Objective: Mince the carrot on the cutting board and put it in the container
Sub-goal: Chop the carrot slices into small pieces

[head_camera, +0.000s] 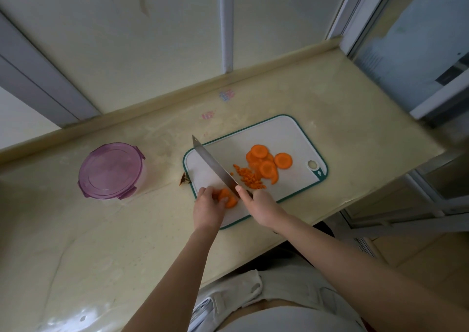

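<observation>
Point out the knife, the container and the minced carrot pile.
knife (214, 165): head view, middle of the blade.
container (110, 170): head view, centre of its purple lid.
minced carrot pile (250, 178): head view, middle of the heap.

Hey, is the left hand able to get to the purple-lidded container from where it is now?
Probably yes: only a small scrap lies on the counter between the left hand and the container. It would first have to release the carrot slices it holds.
</observation>
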The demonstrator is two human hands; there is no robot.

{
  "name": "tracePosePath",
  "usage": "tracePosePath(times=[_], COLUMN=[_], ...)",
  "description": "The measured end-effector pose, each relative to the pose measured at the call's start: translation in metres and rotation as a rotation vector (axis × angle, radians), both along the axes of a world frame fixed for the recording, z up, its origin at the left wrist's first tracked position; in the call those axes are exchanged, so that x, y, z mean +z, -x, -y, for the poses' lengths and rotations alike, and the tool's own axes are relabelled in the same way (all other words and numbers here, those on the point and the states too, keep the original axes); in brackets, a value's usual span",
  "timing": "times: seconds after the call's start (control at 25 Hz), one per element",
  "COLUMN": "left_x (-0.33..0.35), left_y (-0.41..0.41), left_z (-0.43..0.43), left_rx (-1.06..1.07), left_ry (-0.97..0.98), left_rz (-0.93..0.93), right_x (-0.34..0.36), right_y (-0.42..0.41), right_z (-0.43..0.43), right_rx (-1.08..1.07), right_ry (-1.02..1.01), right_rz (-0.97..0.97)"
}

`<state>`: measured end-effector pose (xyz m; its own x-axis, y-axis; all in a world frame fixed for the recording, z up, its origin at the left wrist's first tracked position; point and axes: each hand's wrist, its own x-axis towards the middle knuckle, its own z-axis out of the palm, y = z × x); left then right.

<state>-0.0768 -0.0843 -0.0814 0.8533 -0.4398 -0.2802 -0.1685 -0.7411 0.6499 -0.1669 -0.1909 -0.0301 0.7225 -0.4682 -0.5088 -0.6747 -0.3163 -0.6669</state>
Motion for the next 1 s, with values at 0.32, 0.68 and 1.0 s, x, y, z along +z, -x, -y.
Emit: tracePosePath(times=[0.32,0.68,1.0], left_x=[0.0,0.001,-0.002], left_y=[0.001,0.002,0.0], left_z=[-0.001,0.0,0.002], left_rx=[0.013,0.013,0.007], left_ry=[0.007,0.013,0.006], left_rz=[-0.011,-0.003,-0.005], right_x=[0.006,0.008,0.006], right_y=[0.014,0.026,0.018], right_z=[-0.002,-0.014,-0.022], right_rx=[-0.051,-0.021,0.022], right_ry=[-0.018,-0.048,0.015], right_rz=[0.033,-0.012,-0.096])
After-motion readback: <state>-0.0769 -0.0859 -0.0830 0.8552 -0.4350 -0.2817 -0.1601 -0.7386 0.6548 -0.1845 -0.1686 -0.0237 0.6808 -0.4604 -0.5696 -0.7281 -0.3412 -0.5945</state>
